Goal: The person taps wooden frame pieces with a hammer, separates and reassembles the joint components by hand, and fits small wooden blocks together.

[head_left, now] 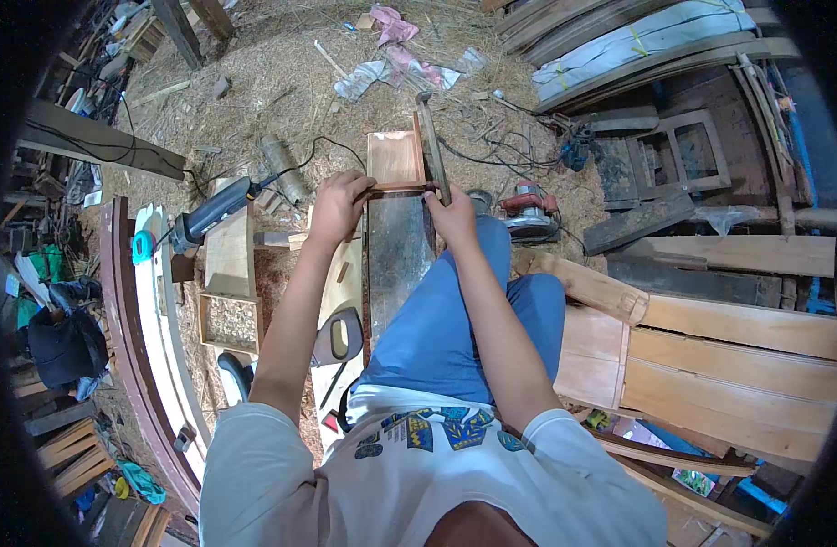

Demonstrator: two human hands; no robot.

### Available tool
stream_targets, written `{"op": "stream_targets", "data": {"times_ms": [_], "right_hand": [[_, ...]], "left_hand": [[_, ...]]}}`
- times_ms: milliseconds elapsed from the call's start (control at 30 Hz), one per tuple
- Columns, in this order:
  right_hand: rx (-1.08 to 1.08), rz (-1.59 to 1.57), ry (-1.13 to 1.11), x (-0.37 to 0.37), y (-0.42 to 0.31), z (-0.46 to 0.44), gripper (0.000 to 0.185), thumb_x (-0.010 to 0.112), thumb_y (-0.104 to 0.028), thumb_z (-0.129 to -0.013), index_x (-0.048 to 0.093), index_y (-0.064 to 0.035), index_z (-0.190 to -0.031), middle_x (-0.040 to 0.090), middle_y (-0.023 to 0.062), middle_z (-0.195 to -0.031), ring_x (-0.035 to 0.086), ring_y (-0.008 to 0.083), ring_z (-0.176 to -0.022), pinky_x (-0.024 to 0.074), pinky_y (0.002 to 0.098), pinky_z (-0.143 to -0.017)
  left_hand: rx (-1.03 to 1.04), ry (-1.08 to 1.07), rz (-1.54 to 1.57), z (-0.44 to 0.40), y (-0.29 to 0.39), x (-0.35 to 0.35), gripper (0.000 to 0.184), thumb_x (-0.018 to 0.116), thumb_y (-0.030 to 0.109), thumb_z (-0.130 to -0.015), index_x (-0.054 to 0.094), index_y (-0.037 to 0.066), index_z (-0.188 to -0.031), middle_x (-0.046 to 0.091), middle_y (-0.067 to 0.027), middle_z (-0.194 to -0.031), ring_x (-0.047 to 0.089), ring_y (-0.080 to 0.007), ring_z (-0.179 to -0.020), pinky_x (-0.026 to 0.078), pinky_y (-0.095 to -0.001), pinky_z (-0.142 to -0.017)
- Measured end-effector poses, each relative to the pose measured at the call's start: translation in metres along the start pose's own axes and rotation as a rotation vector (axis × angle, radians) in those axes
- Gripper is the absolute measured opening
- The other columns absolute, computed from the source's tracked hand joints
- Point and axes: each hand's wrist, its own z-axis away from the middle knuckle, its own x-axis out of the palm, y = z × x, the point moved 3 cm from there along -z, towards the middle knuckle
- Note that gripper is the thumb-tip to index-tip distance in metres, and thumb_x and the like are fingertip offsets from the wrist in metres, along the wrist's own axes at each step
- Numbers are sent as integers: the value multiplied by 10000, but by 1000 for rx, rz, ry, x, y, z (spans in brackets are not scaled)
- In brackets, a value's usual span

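Blue-clad legs [436, 319] and a white shirt [418, 474] lie nearest, both forearms reaching far. The left hand [338, 208] bends its fingers over the wooden box's [395, 157] near-left corner, its closure unclear; the right hand [452, 219], at the near-right corner, is wrapped around a hammer [433, 146], head pointing far.

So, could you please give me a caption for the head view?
Left hand at a wooden workpiece, right hand gripping a hammer.

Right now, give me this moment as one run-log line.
left hand: at wooden piece's near edge | right hand: holding hammer | wooden piece: at dark board's far end
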Motion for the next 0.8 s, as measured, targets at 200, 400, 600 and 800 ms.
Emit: {"op": "stream_targets", "data": {"times_ms": [200, 400, 600, 800], "right_hand": [[24, -18, -28, -1, -2, 1, 259, 733, -197, -909, 737, -44, -1118, 750, 79, -924, 664, 158, -817, 529, 330, -775], [45, -17, -36, 2, 7, -1, 246, 726, -186, -913, 734, -37, -1109, 746, 95, -942, 667, 155, -868, 524, 327, -805], [22, 7, -40, -4, -7, 3, 261, 728, -174, -909, 726, -22, -1121, 758, 114, -1004, 694, 189, -938, 523, 330, -855], [59, -64, -46, 0, 0, 2, 277, 723, -192, -911, 727, -20, -1128, 758, 141, -1026, 703, 221, -959, 523, 342, -879]], "left_hand": [[33, -13, 47, -2, -4, 2, 202, 714, 139, -852, 737, 72, -1041, 704, -116, -1007, 652, -343, -981, 515, -453, -871], [63, -12, 40, -3, -1, -1, 214, 722, 113, -830, 725, 56, -1036, 697, -125, -1020, 648, -357, -980, 520, -460, -875], [58, -8, 99, -3, -2, 2, 216, 718, 64, -816, 714, 39, -1031, 683, -135, -1007, 641, -368, -974, 523, -451, -875], [52, -11, 118, -4, 0, 0, 195, 708, 55, -827, 711, 32, -1020, 663, -144, -970, 638, -368, -965, 523, -445, -859]]}}
